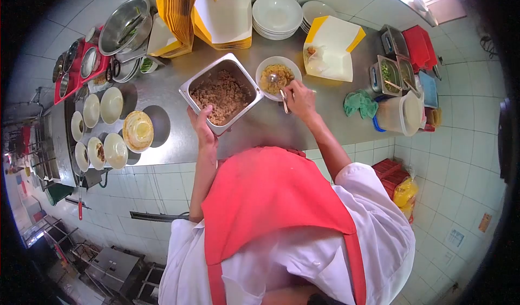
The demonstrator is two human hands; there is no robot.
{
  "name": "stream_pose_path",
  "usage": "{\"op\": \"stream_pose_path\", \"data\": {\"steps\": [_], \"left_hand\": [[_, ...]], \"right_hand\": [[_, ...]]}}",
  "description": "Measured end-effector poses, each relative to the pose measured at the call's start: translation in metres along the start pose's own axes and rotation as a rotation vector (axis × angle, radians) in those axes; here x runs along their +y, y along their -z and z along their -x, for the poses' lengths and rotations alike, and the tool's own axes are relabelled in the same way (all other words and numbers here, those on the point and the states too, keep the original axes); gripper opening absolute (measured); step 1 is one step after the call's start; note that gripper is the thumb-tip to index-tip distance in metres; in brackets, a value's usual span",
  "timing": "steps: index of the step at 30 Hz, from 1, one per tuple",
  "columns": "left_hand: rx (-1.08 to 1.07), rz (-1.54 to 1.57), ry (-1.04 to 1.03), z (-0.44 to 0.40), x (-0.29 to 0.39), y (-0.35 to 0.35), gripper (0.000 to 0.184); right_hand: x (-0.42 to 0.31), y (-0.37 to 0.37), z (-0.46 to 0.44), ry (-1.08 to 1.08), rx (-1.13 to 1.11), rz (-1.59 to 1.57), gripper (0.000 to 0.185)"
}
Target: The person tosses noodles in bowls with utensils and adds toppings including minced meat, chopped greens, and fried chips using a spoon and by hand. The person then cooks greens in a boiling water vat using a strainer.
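Note:
A square metal container (pixel 251 76) of brown minced food is tilted above the steel counter, and my left hand (pixel 203 125) grips its near left edge. Just to its right stands a white bowl (pixel 261 68) with yellowish-brown food in it. My right hand (pixel 298 99) is closed round the handle of a metal spoon (pixel 284 100), whose round head rests on the food in the bowl. The container's right corner comes close to the bowl's left rim; whether they touch is unclear.
Open yellow-edged boxes (pixel 230 21), a box with some food (pixel 338 61) and stacked white plates (pixel 277 14) line the back. Small bowls (pixel 111 106) stand left. A green cloth (pixel 360 103), a plastic tub (pixel 398 113) and metal food trays (pixel 389 75) are right.

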State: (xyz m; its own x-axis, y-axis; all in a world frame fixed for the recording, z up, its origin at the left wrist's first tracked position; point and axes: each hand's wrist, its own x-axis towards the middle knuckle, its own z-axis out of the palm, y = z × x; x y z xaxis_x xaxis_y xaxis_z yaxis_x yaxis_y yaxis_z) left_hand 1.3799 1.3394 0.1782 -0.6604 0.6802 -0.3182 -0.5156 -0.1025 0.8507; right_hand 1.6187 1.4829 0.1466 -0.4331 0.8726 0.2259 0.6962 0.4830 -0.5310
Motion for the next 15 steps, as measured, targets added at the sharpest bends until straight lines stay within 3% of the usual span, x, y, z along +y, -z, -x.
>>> {"op": "stream_pose_path", "data": {"steps": [8, 10, 13, 15], "left_hand": [[-0.048, 0.035, -0.003, -0.009, -0.003, -0.002, 0.062], [-0.057, -0.003, 0.002, -0.012, -0.003, -0.009, 0.058], [-0.115, -0.117, -0.016, -0.009, 0.002, -0.041, 0.053], [-0.219, -0.155, -0.008, -0.003, -0.002, -0.079, 0.045]], "right_hand": [[0.027, 0.013, -0.012, -0.064, 0.186, -0.209, 0.015], [0.038, 0.017, -0.017, -0.261, 0.145, -0.500, 0.018], [-0.006, 0.077, -0.033, -0.169, 0.046, -0.611, 0.018], [-0.020, 0.104, -0.040, 0.006, 0.020, -0.550, 0.016]]}}
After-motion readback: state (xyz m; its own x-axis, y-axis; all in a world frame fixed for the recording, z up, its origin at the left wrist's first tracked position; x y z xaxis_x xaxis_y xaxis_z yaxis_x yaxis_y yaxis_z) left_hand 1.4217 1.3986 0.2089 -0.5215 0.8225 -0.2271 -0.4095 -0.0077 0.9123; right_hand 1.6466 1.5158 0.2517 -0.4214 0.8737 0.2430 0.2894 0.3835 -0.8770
